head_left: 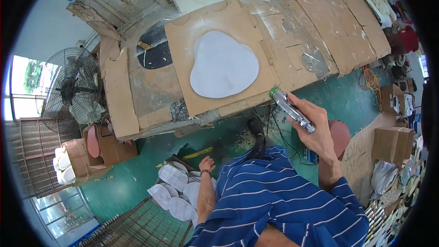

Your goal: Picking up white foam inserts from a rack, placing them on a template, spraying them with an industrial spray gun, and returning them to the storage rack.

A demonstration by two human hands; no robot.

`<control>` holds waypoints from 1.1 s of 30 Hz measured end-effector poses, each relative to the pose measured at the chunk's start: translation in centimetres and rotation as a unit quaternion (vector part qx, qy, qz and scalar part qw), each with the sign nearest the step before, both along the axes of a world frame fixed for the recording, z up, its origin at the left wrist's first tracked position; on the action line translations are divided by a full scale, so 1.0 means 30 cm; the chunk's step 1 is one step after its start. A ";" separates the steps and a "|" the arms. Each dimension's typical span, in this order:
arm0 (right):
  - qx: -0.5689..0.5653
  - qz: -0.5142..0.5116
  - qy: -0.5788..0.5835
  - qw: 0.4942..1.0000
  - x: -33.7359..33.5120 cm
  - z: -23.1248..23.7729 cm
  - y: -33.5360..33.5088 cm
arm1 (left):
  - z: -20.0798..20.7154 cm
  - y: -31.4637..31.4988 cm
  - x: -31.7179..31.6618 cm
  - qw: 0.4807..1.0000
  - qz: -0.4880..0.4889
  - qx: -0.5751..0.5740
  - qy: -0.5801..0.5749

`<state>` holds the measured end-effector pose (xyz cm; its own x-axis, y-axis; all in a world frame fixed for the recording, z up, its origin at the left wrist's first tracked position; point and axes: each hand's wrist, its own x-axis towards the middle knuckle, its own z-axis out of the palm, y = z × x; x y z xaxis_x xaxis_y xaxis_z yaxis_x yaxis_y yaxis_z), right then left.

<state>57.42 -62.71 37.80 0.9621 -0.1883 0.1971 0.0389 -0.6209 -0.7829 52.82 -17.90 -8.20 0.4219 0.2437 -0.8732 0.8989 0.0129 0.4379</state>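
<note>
My right hand (311,123) is closed around a silver tube with a green end (291,109), held in the air off the near edge of the workbench. What kind of tool it is does not show clearly. On the bench, to the left of that hand, a flat white three-lobed piece (224,66) lies on a brown cardboard sheet (183,41). A second white layer peeks out along its upper edges. My left hand (207,163) hangs low by my side, fingers apart, holding nothing. It is nearest to several white rounded pieces (176,178) lying below the bench.
Cardboard covers the workbench (292,59), with a dark oval patch (157,48) at its left. A wire-cage fan (71,89) stands left. Boxes (393,144) and an orange cord (371,82) lie right. Cables trail on the green floor below the bench; a wire rack (137,224) stands lower left.
</note>
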 end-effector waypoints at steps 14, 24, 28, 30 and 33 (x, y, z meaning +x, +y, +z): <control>-0.020 -0.063 0.036 0.997 -0.072 0.015 -0.015 | -0.036 0.033 0.033 1.000 -0.013 0.000 0.027; -0.012 -0.007 0.071 0.997 -0.127 0.046 -0.005 | -0.045 -0.024 0.117 1.000 -0.022 -0.018 -0.011; 0.007 -0.027 0.072 0.997 -0.142 0.042 -0.007 | -0.058 -0.016 0.097 0.999 -0.026 -0.023 0.006; -0.035 -0.035 0.066 0.997 -0.150 0.047 -0.010 | -0.065 -0.009 0.085 0.999 -0.026 0.000 0.035; 0.000 0.020 0.105 0.994 -0.165 0.055 -0.014 | -0.076 -0.003 0.073 0.999 -0.022 -0.020 0.016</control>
<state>52.47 -63.13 39.46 0.9887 -0.1497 -0.0093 -0.1015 -0.6220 -0.7764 55.00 -17.99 -10.47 0.4027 0.1908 -0.8952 0.9127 -0.0102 0.4084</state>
